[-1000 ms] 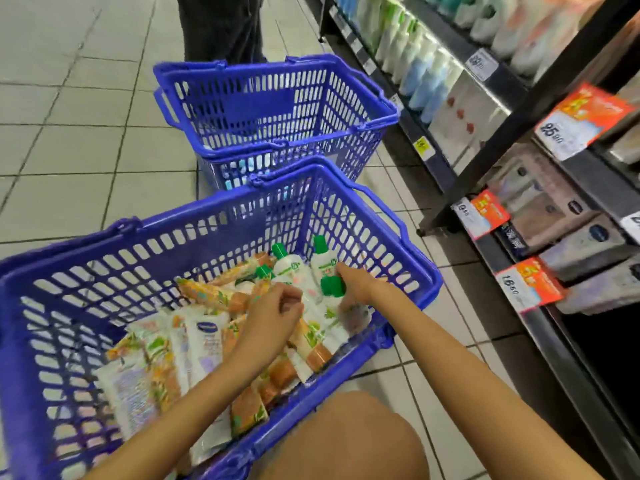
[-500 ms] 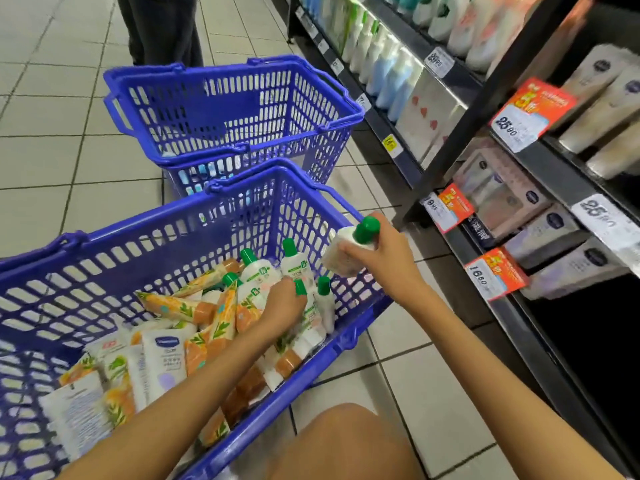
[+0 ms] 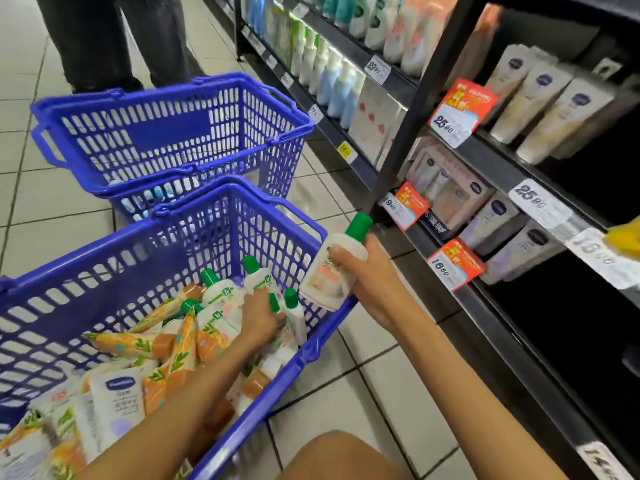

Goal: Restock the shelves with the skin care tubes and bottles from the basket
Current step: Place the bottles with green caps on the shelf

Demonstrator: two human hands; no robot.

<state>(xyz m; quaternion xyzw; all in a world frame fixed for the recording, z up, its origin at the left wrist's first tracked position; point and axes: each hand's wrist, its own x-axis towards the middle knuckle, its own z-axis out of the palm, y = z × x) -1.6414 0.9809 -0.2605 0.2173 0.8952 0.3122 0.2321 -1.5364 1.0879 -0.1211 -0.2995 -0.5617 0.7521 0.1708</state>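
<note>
A blue plastic basket in front of me holds several orange tubes, white tubes and white bottles with green caps. My right hand grips one white green-capped bottle above the basket's right rim, cap pointing up toward the shelf. My left hand is down in the basket among the green-capped bottles, fingers curled round one. The black shelf unit on the right carries rows of white tubes and boxes.
A second blue basket stands on the tiled floor just beyond the first. A person's dark trouser legs stand behind it. Price tags hang off the shelf edges. My knee is at the bottom.
My right hand lifted a green-capped bottle out of the basket and carried it up to the right rim. My left hand shifted right onto the bottles. The view swung toward the shelf.
</note>
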